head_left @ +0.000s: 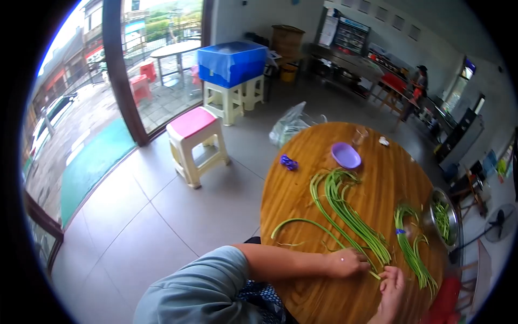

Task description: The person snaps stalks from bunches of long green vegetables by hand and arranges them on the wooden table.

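My left hand [348, 263] is closed around a long green garlic scape [307, 220], low over the near side of the round wooden table [302, 183]. The stalk curves out to the left, and a short end shows past my fingers. Close to that end, my right hand [393, 286] has its fingers bent together; whether anything is pinched there is too small to make out. Just beyond both hands lies a loose pile of garlic scapes [353, 216]. To the right rests a bundle of them [413, 245], tied with purple tape.
A purple bowl [346, 155], a clear glass [359, 136] and crumpled purple tape [288, 162] sit farther back. At the right edge stands a metal bowl [444, 218] of cut green pieces. Beside the table are a plastic bag [291, 127] and a pink-topped stool [195, 140]. A person [418, 86] is far off.
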Motion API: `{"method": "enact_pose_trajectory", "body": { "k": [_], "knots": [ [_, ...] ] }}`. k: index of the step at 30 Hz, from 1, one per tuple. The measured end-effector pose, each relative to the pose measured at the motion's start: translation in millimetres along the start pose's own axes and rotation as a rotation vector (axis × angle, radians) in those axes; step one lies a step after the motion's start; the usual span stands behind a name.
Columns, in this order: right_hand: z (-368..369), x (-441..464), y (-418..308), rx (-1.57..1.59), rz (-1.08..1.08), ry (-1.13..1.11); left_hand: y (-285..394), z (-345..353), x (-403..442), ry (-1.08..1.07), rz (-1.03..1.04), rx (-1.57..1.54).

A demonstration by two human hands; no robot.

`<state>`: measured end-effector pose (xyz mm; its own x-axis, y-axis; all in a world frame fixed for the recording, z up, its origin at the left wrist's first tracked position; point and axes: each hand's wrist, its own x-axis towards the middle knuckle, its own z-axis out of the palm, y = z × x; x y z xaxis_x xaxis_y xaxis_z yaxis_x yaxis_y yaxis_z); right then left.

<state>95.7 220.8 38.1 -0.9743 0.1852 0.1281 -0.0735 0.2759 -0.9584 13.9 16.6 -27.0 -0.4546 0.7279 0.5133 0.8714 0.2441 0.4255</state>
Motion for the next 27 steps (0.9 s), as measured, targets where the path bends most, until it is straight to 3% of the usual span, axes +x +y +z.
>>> {"method": "enact_pose_trajectory", "body": {
  "k": [2, 4, 6, 9, 12, 15, 18, 20, 22, 25, 27],
  "knots": [
    [12.3, 23.0, 35.1, -0.212, 0.032, -0.024, -1.6, -6.9, 3.0, -0.001, -0.013, -0.042],
    [22.5, 29.5, 59.2, -0.162, 0.133, 0.004, -7.4, 0.0, 3.0, 0.177, 0.036, -0.088],
    [32.7, 13.2, 31.4, 0.000, 0.226, -0.118, -12.4, 1.4, 1.3, 0.184, 0.000, -0.071],
    [29.2, 8.2, 27.6, 0.102, 0.279, -0.063, -10.6, 6.1, 6.6, 0.112, 0.038, -0.066],
    [28.9, 8.3, 24.1, 0.049, 0.267, 0.029, -6.7, 9.0, 6.4, 0.036, -0.049, -0.092],
    [33.9, 6.4, 18.8, 0.072, 0.234, 0.058, -8.7, 16.5, 7.3, 0.108, -0.053, -0.111],
    [36.4, 4.1, 24.0, 0.066, 0.165, 0.072, -10.9, 25.3, 7.9, 0.088, -0.113, -0.177],
    [51.2, -2.1, 21.0, -0.534, -0.264, 0.213, -4.8, 14.0, 12.5, 0.051, -0.196, -0.233],
    [72.7, -11.1, -1.8, -0.716, -0.414, 0.173, 4.3, 4.8, 15.7, 0.011, -0.270, -0.292],
    [74.9, -5.2, 6.4, -0.675, -0.459, 0.217, 8.1, 0.2, 16.3, 0.106, -0.394, -0.369],
    [69.0, -0.6, 21.3, -0.423, -0.372, 0.244, 1.3, 9.5, 17.1, 0.341, -0.208, -0.434]
  ]
}}
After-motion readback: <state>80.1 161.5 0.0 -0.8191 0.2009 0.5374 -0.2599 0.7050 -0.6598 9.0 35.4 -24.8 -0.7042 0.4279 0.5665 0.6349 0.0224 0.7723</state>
